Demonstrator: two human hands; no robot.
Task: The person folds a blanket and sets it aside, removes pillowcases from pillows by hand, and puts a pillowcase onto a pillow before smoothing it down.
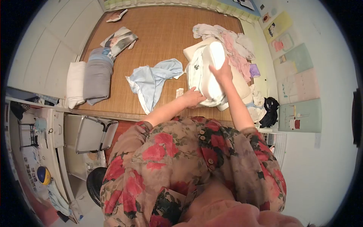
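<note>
A white contoured pillow (214, 56) stands partly inside a loose white pillowcase (195, 73) with a small dark print. My right hand (223, 73) grips the pillow's right side, thumb across its front and the other fingers largely hidden. At the lower left, my left hand (193, 98) is closed on the pillowcase's bottom edge. Another pale pillow (239, 89) lies behind and to the right, partly covered. To the left of my hands, a crumpled light blue garment (155, 77) with white parts lies on the mat.
The bed has a brown bamboo mat (159, 30). Pink and white clothes (234, 45) are heaped at the right, near a purple packet (255, 70) and a black cloth (270, 111). A grey folded bundle (99, 77) and a printed pillow (120, 39) lie left. A folding chair (94, 134) stands below.
</note>
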